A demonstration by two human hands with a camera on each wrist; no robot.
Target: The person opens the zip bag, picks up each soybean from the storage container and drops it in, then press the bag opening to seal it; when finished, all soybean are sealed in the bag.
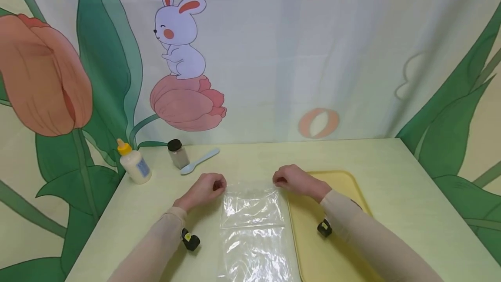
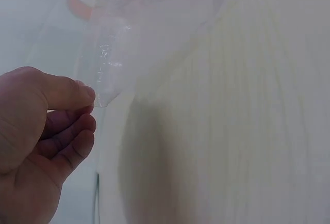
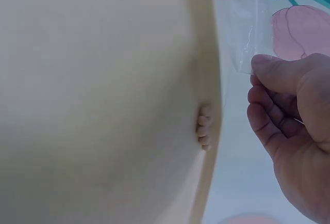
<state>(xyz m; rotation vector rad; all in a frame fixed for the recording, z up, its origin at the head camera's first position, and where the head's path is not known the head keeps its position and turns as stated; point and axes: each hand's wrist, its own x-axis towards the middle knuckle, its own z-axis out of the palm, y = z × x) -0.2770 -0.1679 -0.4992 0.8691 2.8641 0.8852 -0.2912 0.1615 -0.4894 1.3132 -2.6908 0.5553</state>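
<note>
A clear plastic bag (image 1: 252, 216) lies lengthwise before me, shiny and crossed by a crease. At its far left corner my left hand (image 1: 205, 189) pinches the film between thumb and finger; the left wrist view shows the bag's corner (image 2: 111, 64) at the thumb tip. My right hand (image 1: 295, 179) pinches the opposite far corner, its thumb on the film (image 3: 247, 38) in the right wrist view. That hand is above the left side of a yellow tray (image 1: 313, 238). The bag's near end runs out of the head view.
At the back left stand a white glue bottle (image 1: 137, 169) with a yellow cap and a small jar (image 1: 180, 159) with a black lid. A pale spoon (image 1: 201, 161) lies beside the jar. Several small rounded lumps (image 3: 204, 127) sit in a row along the tray's rim.
</note>
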